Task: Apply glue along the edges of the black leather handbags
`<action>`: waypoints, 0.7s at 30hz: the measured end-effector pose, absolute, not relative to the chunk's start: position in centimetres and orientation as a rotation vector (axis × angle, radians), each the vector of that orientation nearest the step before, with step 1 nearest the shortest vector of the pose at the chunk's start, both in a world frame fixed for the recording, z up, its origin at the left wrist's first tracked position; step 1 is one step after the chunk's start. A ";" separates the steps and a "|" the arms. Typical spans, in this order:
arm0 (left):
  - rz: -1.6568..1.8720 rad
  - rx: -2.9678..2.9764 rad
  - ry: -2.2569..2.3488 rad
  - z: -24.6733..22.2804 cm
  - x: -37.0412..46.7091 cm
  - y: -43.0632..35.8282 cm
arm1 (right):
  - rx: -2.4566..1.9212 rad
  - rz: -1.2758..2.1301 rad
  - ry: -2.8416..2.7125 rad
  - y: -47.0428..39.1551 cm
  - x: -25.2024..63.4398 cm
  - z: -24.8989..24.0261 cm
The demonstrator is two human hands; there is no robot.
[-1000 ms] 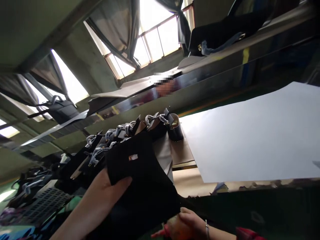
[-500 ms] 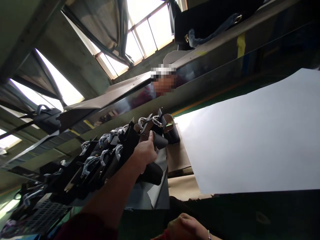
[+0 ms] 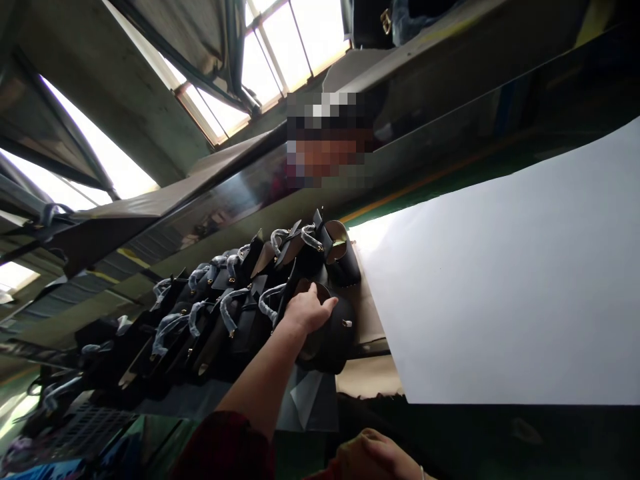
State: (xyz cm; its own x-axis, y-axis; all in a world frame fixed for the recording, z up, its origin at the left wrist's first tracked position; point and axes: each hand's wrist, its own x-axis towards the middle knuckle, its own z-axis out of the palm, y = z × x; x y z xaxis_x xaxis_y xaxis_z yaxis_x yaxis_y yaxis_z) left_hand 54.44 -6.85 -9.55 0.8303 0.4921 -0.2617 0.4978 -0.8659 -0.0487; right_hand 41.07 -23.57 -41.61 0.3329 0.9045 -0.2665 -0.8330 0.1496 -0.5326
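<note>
My left hand [image 3: 310, 311] reaches to the open mouth of a black handbag [image 3: 343, 333] with a brown lining and a small metal clasp on its front. Its thumb and forefinger stretch apart at the opening, and the other fingers are curled at the bag and partly hidden. The bag stands at the near right end of a crowd of similar bags. At the bottom edge my right hand [image 3: 383, 453] is curled, with a band on its wrist; whatever it may hold is hidden. Directly behind the handled bag is another open black handbag [image 3: 345, 267].
Rows of black handbags [image 3: 245, 327] with plastic-wrapped handles run off to the left. White sheeting [image 3: 500, 287] covers the surface on the right. A raised shelf [image 3: 240, 193] crosses behind, with a person's blurred head beyond. A grey plastic crate [image 3: 90, 427] sits lower left.
The handbag at my left hand was tipped over, its base pointing right; now it stands with its mouth up. My left hand has shifted slightly right and nearer. The right hand stays low.
</note>
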 end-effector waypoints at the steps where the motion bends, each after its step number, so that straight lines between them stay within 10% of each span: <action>1: -0.350 3.048 0.779 -9.2 54.1 -6.9 | -0.661 1.254 -0.119 -23.5 41.1 -41.7; 9: 0.253 3.538 0.493 -4.9 51.8 -8.2 | -0.468 1.316 -0.071 -23.1 41.1 -39.2; 14: -0.184 3.329 0.920 -2.5 53.4 -4.2 | -0.345 1.438 -0.152 -23.1 41.0 -35.9; 21: 0.092 3.405 0.866 0.0 53.6 -1.1 | -0.400 1.433 -0.129 -23.5 41.2 -36.3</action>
